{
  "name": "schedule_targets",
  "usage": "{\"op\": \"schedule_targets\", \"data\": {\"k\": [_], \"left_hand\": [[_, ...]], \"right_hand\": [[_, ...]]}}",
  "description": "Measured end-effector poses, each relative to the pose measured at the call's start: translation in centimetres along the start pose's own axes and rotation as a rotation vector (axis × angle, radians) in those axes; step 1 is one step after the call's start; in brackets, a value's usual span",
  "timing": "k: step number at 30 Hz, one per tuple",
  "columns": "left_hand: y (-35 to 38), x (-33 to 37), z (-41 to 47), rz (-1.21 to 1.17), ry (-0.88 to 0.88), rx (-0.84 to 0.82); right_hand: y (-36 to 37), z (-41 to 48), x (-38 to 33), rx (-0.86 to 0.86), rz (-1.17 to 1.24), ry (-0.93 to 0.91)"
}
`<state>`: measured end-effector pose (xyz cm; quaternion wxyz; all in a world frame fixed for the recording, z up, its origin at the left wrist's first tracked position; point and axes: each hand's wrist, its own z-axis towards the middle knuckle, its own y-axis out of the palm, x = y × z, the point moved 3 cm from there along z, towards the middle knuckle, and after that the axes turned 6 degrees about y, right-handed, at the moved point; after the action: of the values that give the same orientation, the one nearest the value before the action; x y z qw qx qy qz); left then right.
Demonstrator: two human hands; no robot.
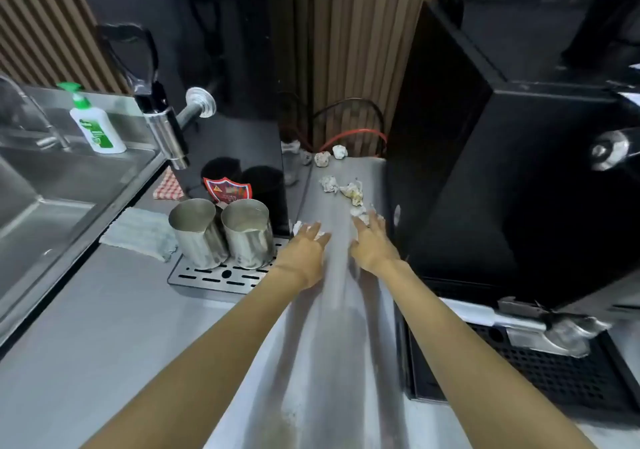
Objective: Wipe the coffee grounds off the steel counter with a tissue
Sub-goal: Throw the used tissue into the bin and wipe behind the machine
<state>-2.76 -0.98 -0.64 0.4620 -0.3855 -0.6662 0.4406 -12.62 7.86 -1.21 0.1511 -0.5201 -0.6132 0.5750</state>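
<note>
Both my arms reach forward over the steel counter (332, 310), into the gap between two black machines. My left hand (306, 248) lies palm down with a white tissue (297, 227) showing under its fingers. My right hand (372, 241) also lies flat, its fingers on another white tissue (358, 212). Beyond the hands, several crumpled, stained tissue balls (351, 190) are scattered toward the back wall. A faint brownish smear (284, 417) shows on the counter near the front, between my forearms.
Two steel milk jugs (221, 232) stand on a drip tray (221, 277) at the left, with a grey cloth (138, 232) beside them. A sink (52, 189) and a soap bottle (97, 126) are far left. A black espresso machine (502, 189) with its drip grid (554, 372) stands to the right.
</note>
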Motion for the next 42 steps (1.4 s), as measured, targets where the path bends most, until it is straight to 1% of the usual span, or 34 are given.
{"op": "schedule_targets", "data": {"k": [2, 7, 11, 14, 17, 20, 21, 23, 25, 26, 30, 33, 35, 38, 42], "left_hand": [[0.1, -0.4, 1.0, 0.112, -0.023, 0.023], [0.8, -1.3, 3.3, 0.423, -0.043, 0.033], [1.0, -1.4, 4.5, 0.482, -0.03, 0.029], [0.7, -1.7, 4.9, 0.41, -0.035, 0.033], [-0.2, -1.5, 4.5, 0.241, -0.067, 0.02], [-0.7, -0.9, 4.3, -0.079, -0.069, 0.021], [-0.8, -0.6, 4.3, -0.154, -0.046, -0.005], [-1.4, 0.7, 4.2, -0.223, 0.016, -0.052], [-2.2, 2.8, 3.6, -0.271, 0.06, -0.123], [-2.5, 4.1, 3.1, -0.299, 0.088, -0.184], [-1.9, 10.6, -0.2, -0.26, 0.244, -0.512], [0.3, 15.3, -2.6, -0.219, 0.345, -0.619], [1.7, 18.9, -4.1, -0.214, 0.399, -0.684], [3.1, 25.6, -6.9, -0.244, 0.477, -0.717], [5.1, 36.8, -10.9, -0.15, 0.668, -0.581]], "right_hand": [[-0.1, 1.4, 0.1, 0.056, -0.054, 0.028], [0.4, 4.5, 0.7, 0.082, -0.251, 0.004], [1.0, 5.3, 1.1, 0.163, -0.274, -0.01], [1.0, 4.5, 1.1, 0.263, -0.308, -0.021], [0.8, 2.8, 0.7, 0.28, -0.234, -0.026], [0.1, -0.1, 0.3, 0.253, -0.034, -0.007], [-0.1, -1.5, 0.4, 0.236, 0.045, 0.016], [-0.1, -4.5, 1.4, 0.198, 0.168, 0.07], [-0.1, -7.9, 2.7, 0.157, 0.257, 0.109], [-0.3, -9.6, 3.4, 0.145, 0.297, 0.105], [-2.4, -16.8, 7.4, 0.106, 0.363, 0.101], [-4.5, -22.6, 12.2, 0.094, 0.35, 0.13], [-5.9, -26.9, 16.1, 0.136, 0.368, 0.177], [-7.8, -33.5, 22.3, 0.205, 0.416, 0.264], [-9.1, -41.4, 30.4, 0.284, 0.496, 0.326]]}}
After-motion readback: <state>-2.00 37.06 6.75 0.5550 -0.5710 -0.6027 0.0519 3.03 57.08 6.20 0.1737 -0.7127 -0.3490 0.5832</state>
